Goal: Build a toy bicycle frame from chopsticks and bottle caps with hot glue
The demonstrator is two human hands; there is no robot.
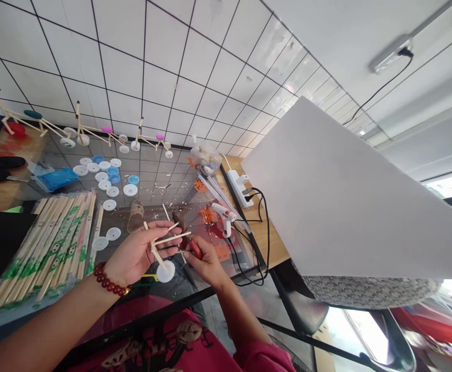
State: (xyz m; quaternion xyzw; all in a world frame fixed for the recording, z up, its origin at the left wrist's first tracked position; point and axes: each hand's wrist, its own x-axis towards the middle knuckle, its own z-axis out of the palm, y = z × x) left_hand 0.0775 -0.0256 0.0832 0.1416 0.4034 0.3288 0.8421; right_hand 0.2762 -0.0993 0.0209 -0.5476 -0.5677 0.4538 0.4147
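Across the palm of my left hand (136, 254) lies a small frame of wooden sticks (159, 257). One white bottle cap (166, 272) is fixed to its lower end like a wheel. The thumb and fingers are curled around the sticks. A beaded bracelet circles that wrist. Just to the right, my right hand (206, 261) is closed around a red-handled tool (196, 249); its working end is largely hidden near the left fingertips, so its kind is unclear. Both hands are over the glass tabletop, close to its front edge.
White and blue bottle caps (102, 176) and packaged chopsticks (55, 243) lie to the left. Several finished stick tricycles (148, 138) stand along the tiled wall. At right are a white glue gun (224, 217), clear glue sticks (216, 191) and a power strip (239, 187) with looping black cables.
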